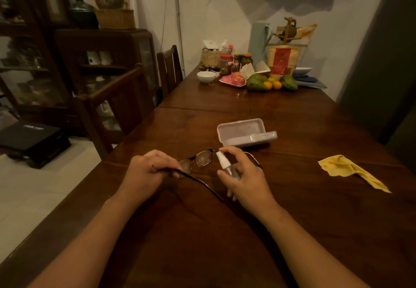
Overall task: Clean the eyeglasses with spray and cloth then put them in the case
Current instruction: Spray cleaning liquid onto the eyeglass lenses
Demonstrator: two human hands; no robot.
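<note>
Dark-framed eyeglasses hover just above the wooden table, arms unfolded. My left hand grips the left arm of the frame near its hinge. My right hand holds a small clear spray bottle with a white nozzle, index finger on top, nozzle beside the right lens. A white glasses case lies open just beyond the hands. A crumpled yellow cloth lies on the table to the right.
Food, jars, a white bowl, fruit and a basket crowd the table's far end. Two wooden chairs stand along the left side, with a dark cabinet behind them. A black box sits on the floor at left.
</note>
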